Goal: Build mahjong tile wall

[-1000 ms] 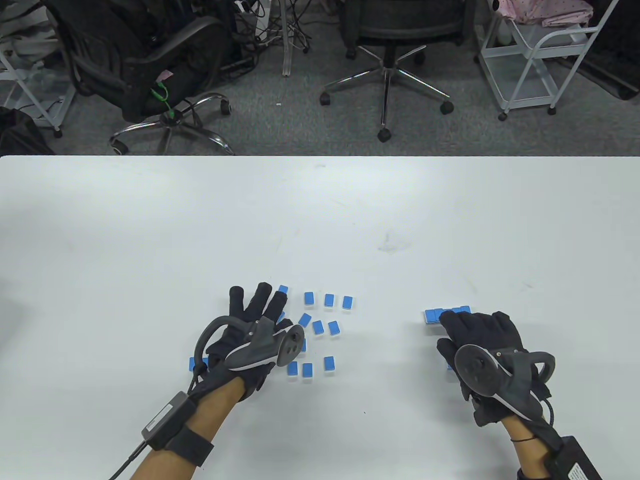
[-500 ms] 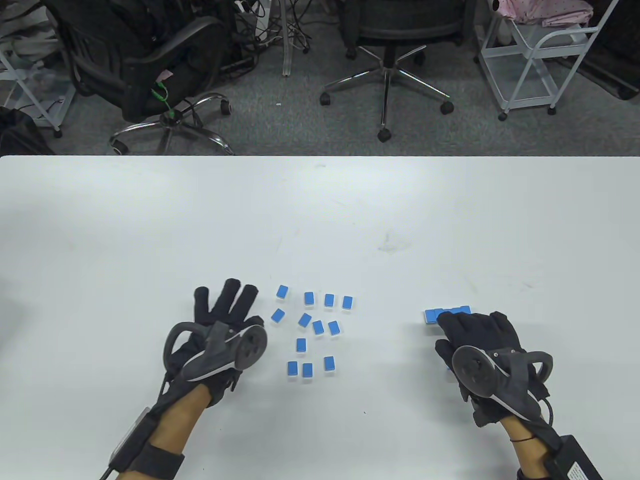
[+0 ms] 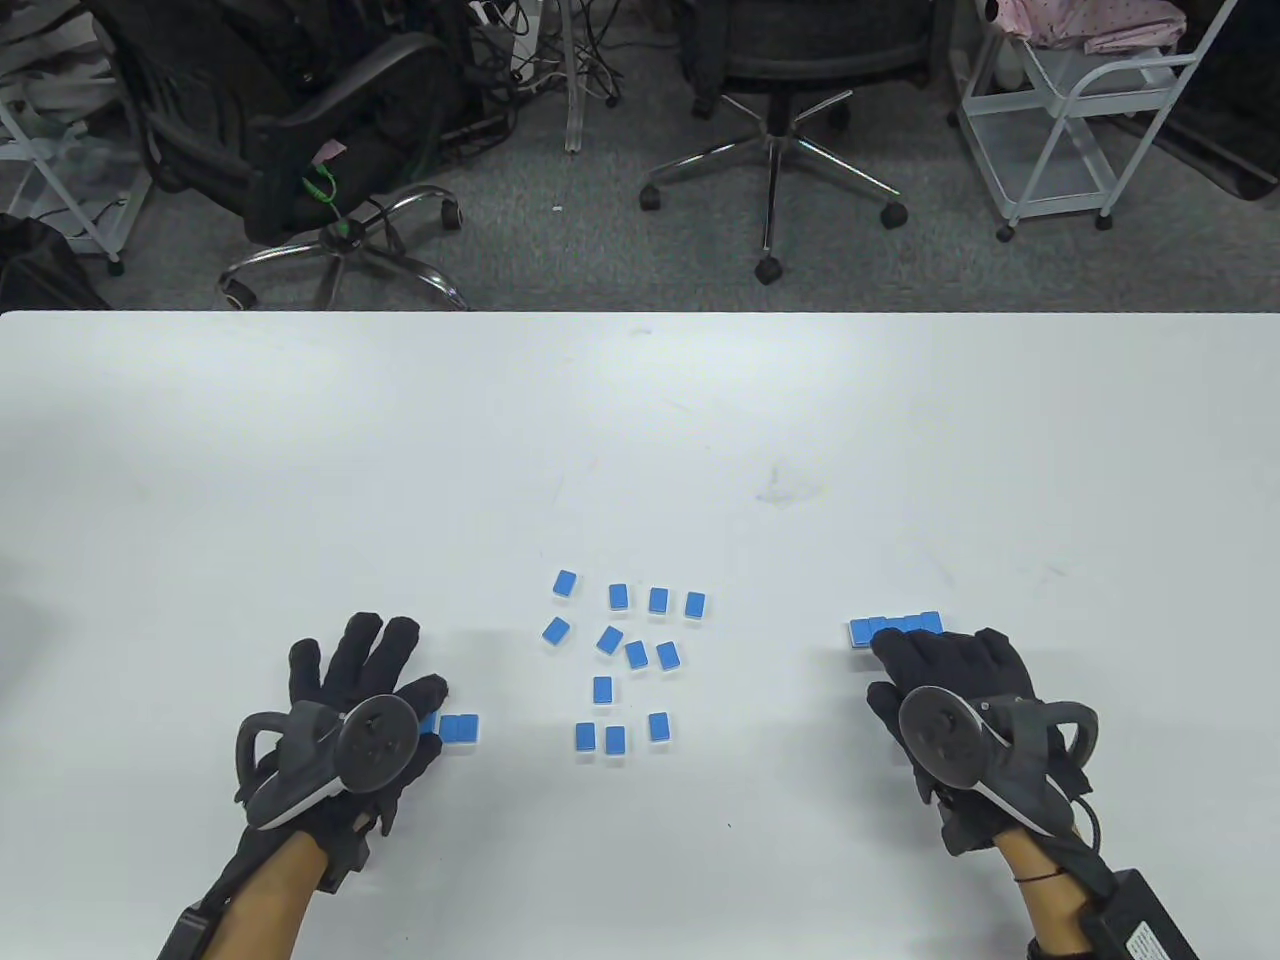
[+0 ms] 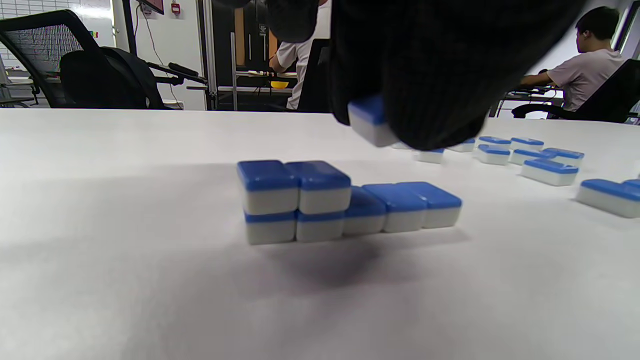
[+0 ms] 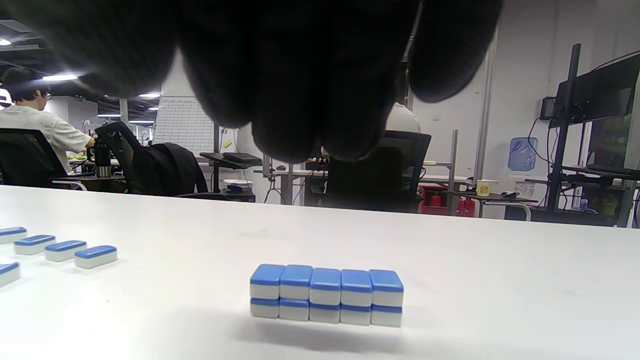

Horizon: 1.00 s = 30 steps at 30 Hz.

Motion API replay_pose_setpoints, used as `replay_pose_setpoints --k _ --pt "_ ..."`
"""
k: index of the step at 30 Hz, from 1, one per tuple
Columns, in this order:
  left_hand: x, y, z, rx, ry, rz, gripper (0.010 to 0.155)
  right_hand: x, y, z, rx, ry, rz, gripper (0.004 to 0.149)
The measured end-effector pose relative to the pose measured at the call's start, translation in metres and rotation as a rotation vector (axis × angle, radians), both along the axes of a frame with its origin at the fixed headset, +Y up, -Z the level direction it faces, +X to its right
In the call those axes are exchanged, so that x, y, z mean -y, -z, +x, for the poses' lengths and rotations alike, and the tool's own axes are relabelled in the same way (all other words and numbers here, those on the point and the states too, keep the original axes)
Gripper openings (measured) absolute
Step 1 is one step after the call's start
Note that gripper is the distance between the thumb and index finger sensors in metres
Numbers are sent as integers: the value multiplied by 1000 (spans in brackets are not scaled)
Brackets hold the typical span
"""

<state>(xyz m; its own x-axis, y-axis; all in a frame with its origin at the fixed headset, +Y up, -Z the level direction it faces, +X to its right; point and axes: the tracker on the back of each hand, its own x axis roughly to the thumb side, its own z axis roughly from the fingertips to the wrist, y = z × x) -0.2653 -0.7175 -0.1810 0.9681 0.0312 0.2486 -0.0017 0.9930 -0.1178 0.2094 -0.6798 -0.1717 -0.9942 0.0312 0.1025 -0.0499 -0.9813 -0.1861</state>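
My left hand [image 3: 390,672] hovers over a short wall of blue-backed tiles [image 3: 460,727] at the front left. In the left wrist view this left wall [image 4: 345,205] has two stacked pairs at its left end and three single tiles to their right. There my left hand [image 4: 425,75] pinches one tile [image 4: 367,122] above the single tiles. My right hand [image 3: 945,662] lies palm down just behind the right wall [image 3: 895,629]. That right wall [image 5: 325,295] is two layers high and several tiles long. My right hand [image 5: 300,75] hangs over it and holds nothing.
Several loose blue-backed tiles [image 3: 625,655] lie face down between my hands. They also show in the left wrist view [image 4: 530,157] and the right wrist view [image 5: 60,250]. The white table [image 3: 640,430] stretches far beyond them. Office chairs and a cart stand past its far edge.
My left hand has moved left and toward me, from the loose tiles to above the left wall, carrying a tile. My right hand has barely moved.
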Motion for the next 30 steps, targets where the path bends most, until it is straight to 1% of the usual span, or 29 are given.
replay_pose_setpoints --k 3,7,11,17,30 --pt "3 3 -2 -15 -8 -11 57 1 1 0 1 -3 -6 55" --pt "10 4 -5 -26 -25 -55 57 1 1 0 5 1 -11 55" --pt "12 3 -6 -25 -39 -63 58 1 1 0 3 0 -12 54" --pt "17 4 -3 -22 -16 -83 58 0 1 0 2 -1 -11 54" --pt "18 4 -4 -42 -7 -105 58 0 1 0 -3 -1 -8 55"
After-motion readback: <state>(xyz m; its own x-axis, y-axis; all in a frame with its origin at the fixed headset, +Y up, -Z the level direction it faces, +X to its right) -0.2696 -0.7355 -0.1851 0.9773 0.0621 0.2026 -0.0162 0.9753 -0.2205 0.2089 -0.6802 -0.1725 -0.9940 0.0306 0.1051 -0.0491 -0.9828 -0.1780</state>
